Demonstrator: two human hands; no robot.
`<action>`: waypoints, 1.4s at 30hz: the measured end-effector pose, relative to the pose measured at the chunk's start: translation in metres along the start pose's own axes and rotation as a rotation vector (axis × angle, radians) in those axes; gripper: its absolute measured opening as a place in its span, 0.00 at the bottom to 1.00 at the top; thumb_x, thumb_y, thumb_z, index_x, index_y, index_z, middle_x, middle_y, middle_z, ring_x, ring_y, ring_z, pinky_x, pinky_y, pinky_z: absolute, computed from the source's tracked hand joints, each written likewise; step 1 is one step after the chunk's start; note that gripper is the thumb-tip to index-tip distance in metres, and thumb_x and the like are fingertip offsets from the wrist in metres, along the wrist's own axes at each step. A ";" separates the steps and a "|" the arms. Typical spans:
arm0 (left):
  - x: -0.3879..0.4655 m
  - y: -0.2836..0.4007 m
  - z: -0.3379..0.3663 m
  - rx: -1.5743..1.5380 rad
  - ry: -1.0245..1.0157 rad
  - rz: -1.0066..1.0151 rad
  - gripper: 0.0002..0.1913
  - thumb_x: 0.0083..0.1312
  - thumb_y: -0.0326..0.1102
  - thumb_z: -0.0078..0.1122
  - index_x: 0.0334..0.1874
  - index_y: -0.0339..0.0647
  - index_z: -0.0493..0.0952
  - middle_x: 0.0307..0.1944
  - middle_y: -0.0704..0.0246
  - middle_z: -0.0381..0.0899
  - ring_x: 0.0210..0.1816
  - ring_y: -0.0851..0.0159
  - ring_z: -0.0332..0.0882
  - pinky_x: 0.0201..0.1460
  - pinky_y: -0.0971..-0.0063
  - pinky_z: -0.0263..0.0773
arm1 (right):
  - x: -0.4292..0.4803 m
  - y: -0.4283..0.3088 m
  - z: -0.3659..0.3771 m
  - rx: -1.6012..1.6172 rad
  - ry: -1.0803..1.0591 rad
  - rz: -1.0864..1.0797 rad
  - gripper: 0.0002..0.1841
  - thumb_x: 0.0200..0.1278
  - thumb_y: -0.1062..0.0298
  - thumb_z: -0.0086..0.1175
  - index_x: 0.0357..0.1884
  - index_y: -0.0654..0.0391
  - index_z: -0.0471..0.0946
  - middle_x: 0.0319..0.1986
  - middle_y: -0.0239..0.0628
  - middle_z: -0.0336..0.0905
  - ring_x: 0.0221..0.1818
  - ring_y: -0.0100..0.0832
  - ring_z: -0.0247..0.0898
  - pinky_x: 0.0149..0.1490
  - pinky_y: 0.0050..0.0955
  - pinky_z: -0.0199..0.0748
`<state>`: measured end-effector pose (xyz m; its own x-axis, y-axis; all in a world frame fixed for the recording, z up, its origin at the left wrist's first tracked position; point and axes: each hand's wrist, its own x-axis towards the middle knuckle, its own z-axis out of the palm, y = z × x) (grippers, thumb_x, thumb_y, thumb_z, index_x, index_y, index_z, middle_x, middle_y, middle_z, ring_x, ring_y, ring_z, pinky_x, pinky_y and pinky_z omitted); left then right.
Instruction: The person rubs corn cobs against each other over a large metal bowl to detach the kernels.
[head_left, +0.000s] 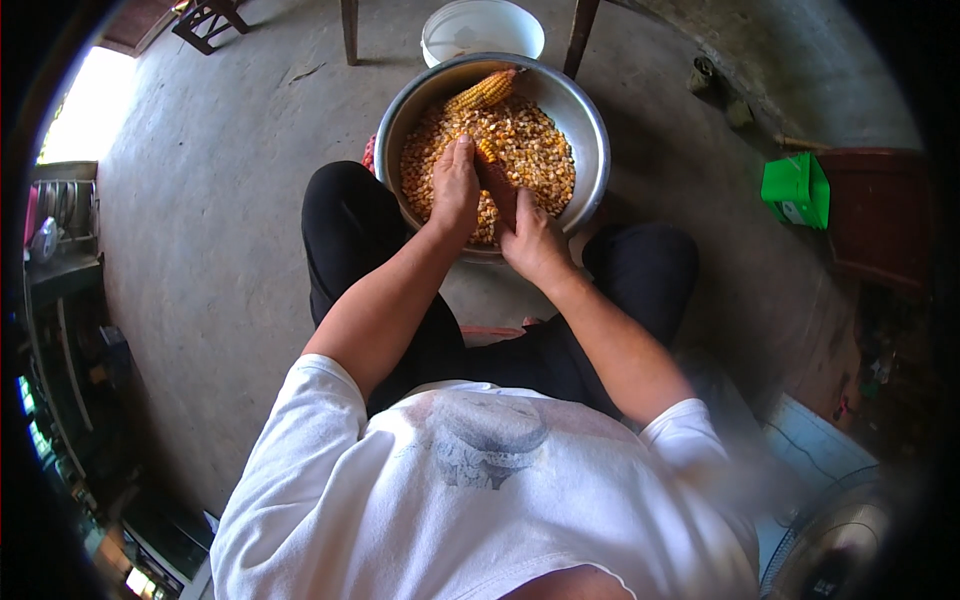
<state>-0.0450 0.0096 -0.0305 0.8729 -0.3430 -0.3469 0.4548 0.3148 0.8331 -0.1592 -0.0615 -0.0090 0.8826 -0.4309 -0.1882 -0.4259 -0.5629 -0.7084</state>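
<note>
Between my knees stands a wide metal basin (594, 161) holding a bed of loose maize kernels (540, 142). Over the kernels, my right hand (536, 236) grips the near end of a mostly stripped, reddish maize cob (496, 186). A patch of yellow kernels still sits at the cob's far end. My left hand (456, 184) lies along the left side of that cob, fingers together and pressed against it; its palm side is hidden. Another cob (482, 91), full of yellow kernels, rests on the pile near the basin's far rim.
Just beyond the basin is a white plastic bucket (484, 30), between two wooden legs (349, 30). A green plastic container (796, 191) is at the right, beside a dark red panel (874, 214). An electric fan (832, 532) stands behind at lower right. A dish rack (66, 202) is far left.
</note>
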 end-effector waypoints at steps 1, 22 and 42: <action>0.000 0.000 0.001 0.001 -0.003 0.009 0.13 0.75 0.43 0.46 0.36 0.44 0.74 0.28 0.78 0.71 0.30 0.78 0.65 0.35 0.81 0.64 | 0.001 0.001 0.000 0.000 0.000 -0.001 0.19 0.56 0.67 0.55 0.48 0.62 0.64 0.35 0.60 0.78 0.40 0.62 0.74 0.44 0.52 0.73; -0.014 -0.008 0.004 0.678 0.000 0.270 0.16 0.76 0.44 0.41 0.44 0.37 0.72 0.33 0.51 0.78 0.34 0.47 0.76 0.39 0.59 0.70 | 0.006 0.007 0.003 -0.096 -0.017 -0.003 0.18 0.57 0.66 0.57 0.44 0.63 0.65 0.35 0.58 0.78 0.40 0.60 0.74 0.43 0.50 0.73; -0.010 -0.006 0.008 0.430 0.020 0.133 0.19 0.76 0.50 0.41 0.40 0.39 0.72 0.28 0.73 0.70 0.31 0.74 0.65 0.34 0.78 0.65 | 0.000 -0.003 0.002 -0.112 -0.014 -0.017 0.18 0.52 0.69 0.53 0.44 0.63 0.63 0.32 0.60 0.78 0.36 0.61 0.76 0.44 0.54 0.73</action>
<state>-0.0580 0.0044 -0.0284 0.9240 -0.3056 -0.2298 0.2277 -0.0428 0.9728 -0.1574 -0.0585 -0.0079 0.8920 -0.4114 -0.1872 -0.4301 -0.6452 -0.6315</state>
